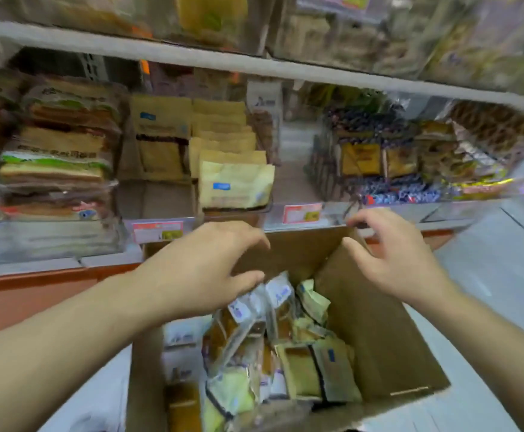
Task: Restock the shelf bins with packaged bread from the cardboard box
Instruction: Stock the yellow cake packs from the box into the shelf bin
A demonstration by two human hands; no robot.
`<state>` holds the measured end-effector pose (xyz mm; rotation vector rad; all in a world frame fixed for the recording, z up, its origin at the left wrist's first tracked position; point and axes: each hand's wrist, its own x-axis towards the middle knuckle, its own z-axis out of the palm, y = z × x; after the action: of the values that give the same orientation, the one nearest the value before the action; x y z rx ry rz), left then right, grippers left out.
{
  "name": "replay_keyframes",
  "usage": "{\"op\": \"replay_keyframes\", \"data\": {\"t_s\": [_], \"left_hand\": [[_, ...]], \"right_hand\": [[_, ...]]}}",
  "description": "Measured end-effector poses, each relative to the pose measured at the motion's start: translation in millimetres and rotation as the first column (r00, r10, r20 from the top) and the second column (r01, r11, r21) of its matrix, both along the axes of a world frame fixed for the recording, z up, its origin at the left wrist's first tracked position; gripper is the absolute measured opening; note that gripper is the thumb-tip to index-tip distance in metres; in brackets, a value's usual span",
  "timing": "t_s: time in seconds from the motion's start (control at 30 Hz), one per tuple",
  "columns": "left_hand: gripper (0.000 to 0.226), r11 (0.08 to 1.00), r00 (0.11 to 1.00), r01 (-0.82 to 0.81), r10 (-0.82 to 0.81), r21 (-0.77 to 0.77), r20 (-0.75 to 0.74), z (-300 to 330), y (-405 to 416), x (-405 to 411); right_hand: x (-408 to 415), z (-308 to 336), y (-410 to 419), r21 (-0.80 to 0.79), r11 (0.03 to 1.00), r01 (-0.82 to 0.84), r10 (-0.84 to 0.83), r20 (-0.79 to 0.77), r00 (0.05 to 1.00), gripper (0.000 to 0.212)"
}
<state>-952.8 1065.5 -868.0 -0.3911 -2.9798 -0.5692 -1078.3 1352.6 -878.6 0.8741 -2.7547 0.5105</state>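
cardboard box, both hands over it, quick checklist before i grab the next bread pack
1. Cardboard box open, packs reachable: ok.
2. Left hand free: cannot tell; its fingers touch the top packs, but a grip is hidden.
3. Right hand free: ok, fingers loosely spread, holding nothing, above the box's right flap.
4. Matching stock on shelf: ok, cream packets with a blue label sit in the middle bin.
5. Room in that bin: ok, the empty slot left of the front packet shows bare space.
6. Pack labels readable: not ok, motion blur.
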Motion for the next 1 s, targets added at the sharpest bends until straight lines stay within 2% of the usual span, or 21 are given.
{"op": "replay_keyframes", "data": {"t_s": [0.07,0.13,0.23,0.33,0.53,0.67,0.9,1.0], "left_hand": [[0.039,0.999,0.995,0.044,-0.044,-0.002,0.088,-17.7,31.3,-4.8],[0.037,0.998,0.982,0.066,-0.069,0.023,0.175,-37.6,60.6,-11.6],[0.040,0.990,0.947,0.140,-0.135,0.002,0.292,-79.8,100.7,-27.0],[0.042,0.985,0.901,0.173,-0.160,0.004,0.404,-127.6,139.3,-46.1],[0.061,0.979,0.791,0.196,-0.191,0.054,0.581,-207.9,192.3,-81.8],[0.054,0.984,0.819,0.153,-0.178,0.091,0.546,-222.2,200.7,-84.8],[0.008,0.960,0.849,0.277,-0.262,0.034,0.458,-218.5,174.4,-73.8],[0.018,0.967,0.867,0.249,-0.248,0.055,0.431,-206.2,166.9,-64.6]], "right_hand": [[-0.8,-24.6,25.3,0.129,0.983,0.134,-0.151,0.139,0.979,0.043],[0.9,-47.6,41.8,0.213,0.960,0.182,-0.238,0.278,0.931,0.054],[1.4,-63.8,52.2,0.171,0.967,0.186,-0.245,0.445,0.861,0.055],[-3.4,-66.4,53.5,0.107,0.971,0.212,-0.238,0.482,0.844,0.043],[-3.9,-65.5,54.5,0.095,0.977,0.192,-0.213,0.492,0.844,0.041],[-4.8,-66.0,55.9,0.070,0.978,0.197,-0.205,0.506,0.838,0.041],[-6.0,-63.8,54.1,0.070,0.984,0.163,-0.177,0.499,0.849,0.039],[-5.1,-62.8,52.4,0.085,0.984,0.155,-0.177,0.492,0.853,0.038]]}}
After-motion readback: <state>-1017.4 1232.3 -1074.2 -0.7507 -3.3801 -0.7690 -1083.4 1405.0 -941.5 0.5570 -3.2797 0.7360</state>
